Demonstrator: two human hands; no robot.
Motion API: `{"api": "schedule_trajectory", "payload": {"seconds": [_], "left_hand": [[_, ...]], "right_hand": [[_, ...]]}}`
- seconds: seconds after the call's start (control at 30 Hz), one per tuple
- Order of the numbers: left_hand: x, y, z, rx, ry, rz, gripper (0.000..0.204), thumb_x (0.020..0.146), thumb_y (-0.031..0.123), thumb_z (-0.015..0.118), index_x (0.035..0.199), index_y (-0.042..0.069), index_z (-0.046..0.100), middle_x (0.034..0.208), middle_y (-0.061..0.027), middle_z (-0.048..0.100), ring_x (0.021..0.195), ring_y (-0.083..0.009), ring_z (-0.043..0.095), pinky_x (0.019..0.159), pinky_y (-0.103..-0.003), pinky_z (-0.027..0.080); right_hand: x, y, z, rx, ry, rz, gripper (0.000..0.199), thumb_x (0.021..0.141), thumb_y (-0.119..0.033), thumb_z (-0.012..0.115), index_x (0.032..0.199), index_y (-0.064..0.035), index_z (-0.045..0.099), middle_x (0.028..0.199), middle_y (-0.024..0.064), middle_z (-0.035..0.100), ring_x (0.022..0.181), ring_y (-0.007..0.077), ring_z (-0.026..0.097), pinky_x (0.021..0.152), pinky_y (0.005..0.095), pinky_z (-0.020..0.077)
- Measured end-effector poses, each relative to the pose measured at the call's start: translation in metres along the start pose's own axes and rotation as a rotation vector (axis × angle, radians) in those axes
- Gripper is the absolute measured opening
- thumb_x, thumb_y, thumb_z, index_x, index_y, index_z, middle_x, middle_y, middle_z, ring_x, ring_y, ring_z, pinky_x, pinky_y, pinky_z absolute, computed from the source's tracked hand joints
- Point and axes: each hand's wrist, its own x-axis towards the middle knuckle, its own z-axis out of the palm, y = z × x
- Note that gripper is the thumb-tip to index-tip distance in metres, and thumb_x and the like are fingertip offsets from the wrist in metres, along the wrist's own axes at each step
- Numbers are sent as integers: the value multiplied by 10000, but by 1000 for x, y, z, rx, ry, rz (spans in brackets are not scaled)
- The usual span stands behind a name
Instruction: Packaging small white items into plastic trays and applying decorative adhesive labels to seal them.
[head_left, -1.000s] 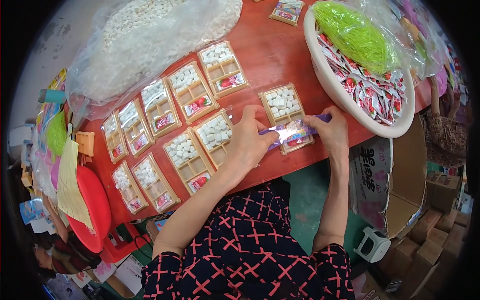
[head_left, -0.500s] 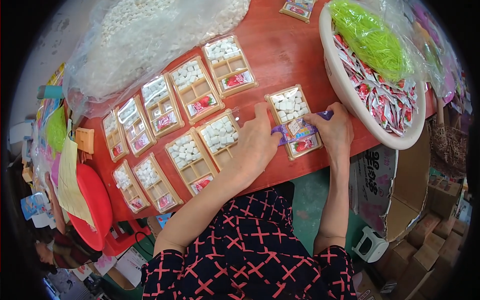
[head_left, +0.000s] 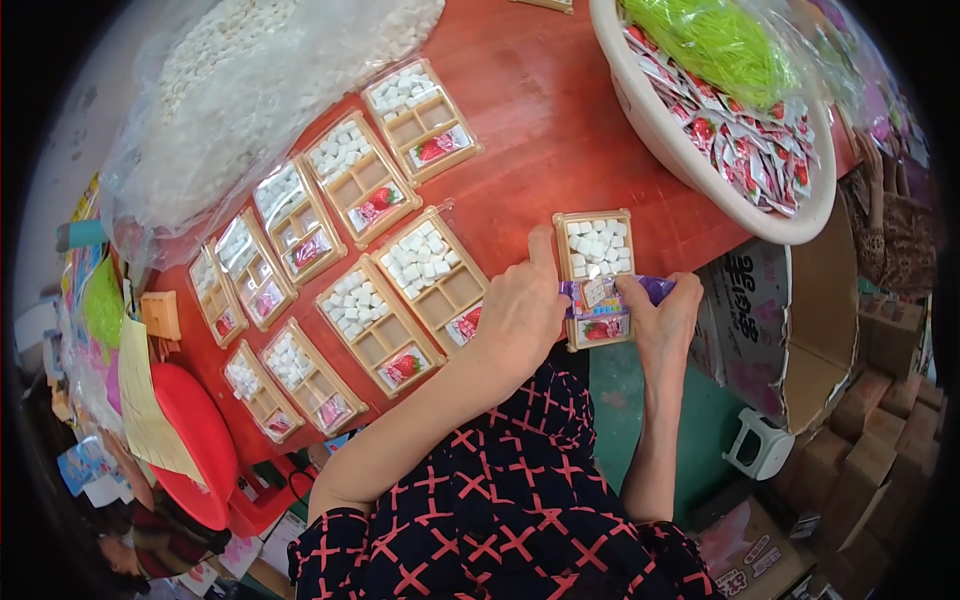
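Gripping purple wrapper (head_left: 598,297) across 1 div. tray (head_left: 594,215) w/ R hand (head_left: 662,317) — L hand (head_left: 522,312) alongside, can't tell its grip.

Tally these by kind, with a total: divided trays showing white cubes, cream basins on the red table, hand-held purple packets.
Divided trays showing white cubes: 10
Cream basin: 1
Hand-held purple packet: 1
Total: 12
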Motion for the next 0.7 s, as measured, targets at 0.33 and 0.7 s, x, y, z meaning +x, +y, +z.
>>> {"api": "schedule_trajectory", "payload": {"seconds": [0.33, 0.7], "left_hand": [[-2, -7, 4, -24, -25, 13, 498, 700, 53, 686, 1096, -47, 402, 755, -275, 591, 773, -433, 591, 677, -454, 475], [-9, -21, -8, -930, -632, -231, 283, 759, 62, 642, 1036, 16, 614, 805, -8, 621, 683, -58, 550, 583, -189, 438]], "right_hand": [[-18, 18, -2, 641, -303, 473, 361, 736, -172, 717, 904, 42, 480, 769, 67, 561, 670, 103, 529, 602, 240, 444], [-18, 11, -28, 1283, -310, 363, 238, 744, 22, 637, 796, -73, 425, 711, 36, 547, 610, 66, 514, 552, 198, 439]]}}
